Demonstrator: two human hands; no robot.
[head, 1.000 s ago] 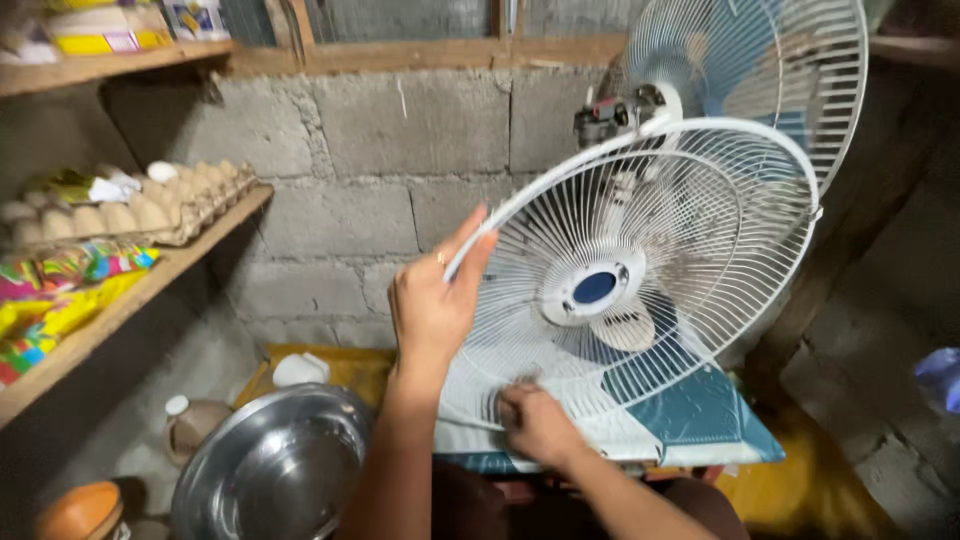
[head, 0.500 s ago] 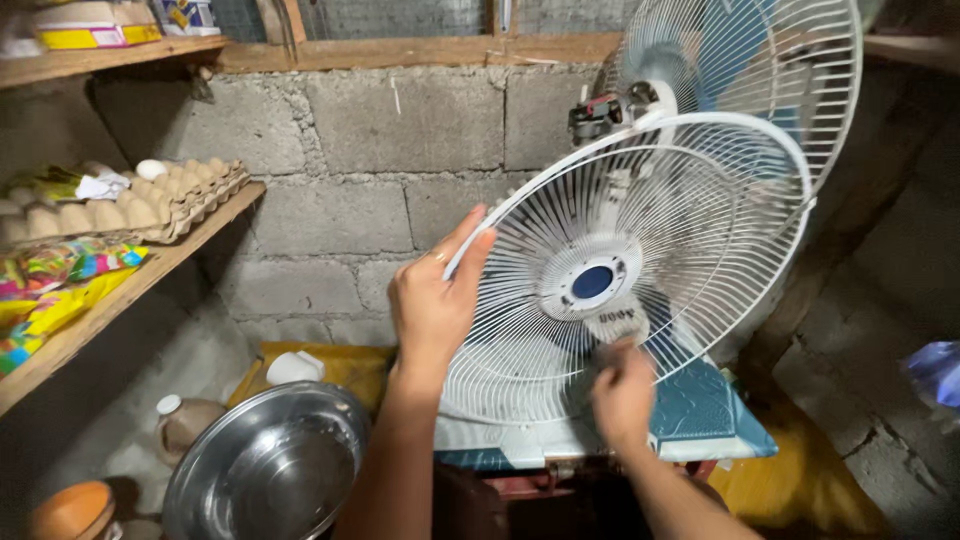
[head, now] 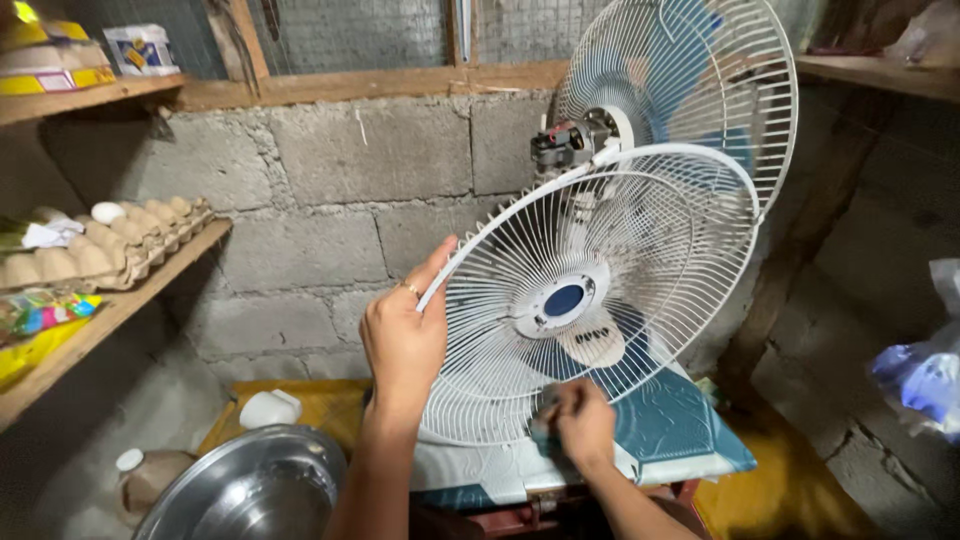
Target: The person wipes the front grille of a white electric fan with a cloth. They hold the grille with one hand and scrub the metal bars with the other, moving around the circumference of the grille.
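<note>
Two hands cleaning: left hand [head: 403,340] is gripping the fan guard [head: 590,300] rim; right hand [head: 583,422] is clenching a sponge [head: 543,425], wiping; steadiness needed next.

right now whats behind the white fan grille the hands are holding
Behind the front grille, held by the left hand and touched low down by the right hand, stands the fan's motor and rear guard with blue blades. The block wall lies further back. The fan's stand is hidden.

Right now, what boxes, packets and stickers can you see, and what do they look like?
Small box: top left shelf, white with blue and yellow.
Flat package: same shelf, far left, yellow and cream.
Snack packets: lower left shelf, shiny, many-coloured.
Egg tray: lower left shelf, brownish grey, bumpy.
Round badge: fan grille's middle, blue in white.
</note>
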